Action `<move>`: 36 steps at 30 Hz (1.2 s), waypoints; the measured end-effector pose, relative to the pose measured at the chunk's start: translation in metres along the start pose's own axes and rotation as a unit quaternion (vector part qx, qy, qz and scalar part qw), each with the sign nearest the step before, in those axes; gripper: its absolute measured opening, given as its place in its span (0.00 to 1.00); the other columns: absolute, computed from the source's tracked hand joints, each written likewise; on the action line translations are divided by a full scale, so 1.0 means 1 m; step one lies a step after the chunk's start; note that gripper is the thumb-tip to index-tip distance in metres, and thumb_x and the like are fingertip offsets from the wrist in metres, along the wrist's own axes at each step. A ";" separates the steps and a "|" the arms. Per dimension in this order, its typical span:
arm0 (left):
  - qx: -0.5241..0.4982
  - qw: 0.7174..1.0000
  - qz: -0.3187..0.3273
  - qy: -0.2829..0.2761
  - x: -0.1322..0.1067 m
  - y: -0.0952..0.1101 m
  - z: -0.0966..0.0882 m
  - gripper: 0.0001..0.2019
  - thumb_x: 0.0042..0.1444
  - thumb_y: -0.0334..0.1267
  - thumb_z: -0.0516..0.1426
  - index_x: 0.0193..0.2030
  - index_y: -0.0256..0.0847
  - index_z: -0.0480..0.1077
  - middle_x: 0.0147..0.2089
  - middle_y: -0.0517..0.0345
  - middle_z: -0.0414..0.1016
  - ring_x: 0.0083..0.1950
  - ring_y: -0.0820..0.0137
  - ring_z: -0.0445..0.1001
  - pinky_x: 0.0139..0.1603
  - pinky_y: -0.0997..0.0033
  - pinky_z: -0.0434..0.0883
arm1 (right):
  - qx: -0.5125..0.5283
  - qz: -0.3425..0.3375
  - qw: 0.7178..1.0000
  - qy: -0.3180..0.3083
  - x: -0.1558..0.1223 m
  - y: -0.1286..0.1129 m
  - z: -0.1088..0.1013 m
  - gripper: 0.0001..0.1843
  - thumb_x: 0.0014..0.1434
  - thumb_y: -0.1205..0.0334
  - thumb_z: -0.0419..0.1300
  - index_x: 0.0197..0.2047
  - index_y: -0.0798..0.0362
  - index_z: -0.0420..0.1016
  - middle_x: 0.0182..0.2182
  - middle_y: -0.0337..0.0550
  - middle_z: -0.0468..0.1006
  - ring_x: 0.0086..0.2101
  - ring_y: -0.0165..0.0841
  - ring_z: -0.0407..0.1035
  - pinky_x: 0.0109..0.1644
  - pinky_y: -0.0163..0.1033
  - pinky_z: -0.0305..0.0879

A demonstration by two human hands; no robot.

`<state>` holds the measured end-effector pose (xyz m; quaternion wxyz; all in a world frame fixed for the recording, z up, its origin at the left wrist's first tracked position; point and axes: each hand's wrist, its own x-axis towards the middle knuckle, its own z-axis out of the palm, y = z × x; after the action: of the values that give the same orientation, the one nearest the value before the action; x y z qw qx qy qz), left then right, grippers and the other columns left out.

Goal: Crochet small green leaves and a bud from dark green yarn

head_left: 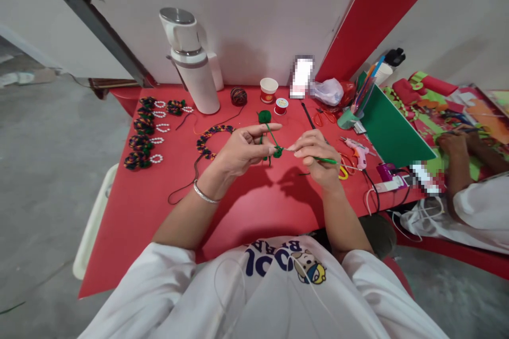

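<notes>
My left hand (244, 148) is closed in a pinch on a small green crochet piece (277, 152), with green yarn running over the raised forefinger back to a green yarn ball (264, 116). My right hand (316, 153) grips a green-handled crochet hook (328, 160), its tip at the crochet piece. Both hands hover above the red table (246, 206).
A white thermos jug (191, 61), a dark yarn ball (238, 96), a paper cup (269, 89) and a thread spool (281, 106) stand at the back. Finished multicolour flowers (141, 130) lie left. Glue gun (357, 151), scissors (323, 116), green sheet (392, 127) lie right. Another person's hand (453, 143) works at far right.
</notes>
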<state>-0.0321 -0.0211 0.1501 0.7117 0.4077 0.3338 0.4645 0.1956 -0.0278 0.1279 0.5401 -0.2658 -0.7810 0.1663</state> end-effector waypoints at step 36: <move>-0.014 1.000 0.025 -0.010 0.001 -0.005 0.003 0.30 0.39 0.30 0.74 0.54 0.38 0.83 0.25 0.59 0.79 0.20 0.80 0.63 0.19 0.77 0.52 | -0.031 -0.013 0.999 0.043 -0.007 0.008 0.013 0.17 0.69 0.38 0.59 0.41 0.37 0.84 0.39 0.38 0.87 0.45 0.40 0.76 0.54 0.57 0.74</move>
<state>-0.0279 -0.0224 0.1469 0.7091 0.4106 0.3098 0.4822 0.1873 -0.0256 0.1138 0.5669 -0.2794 -0.7650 0.1237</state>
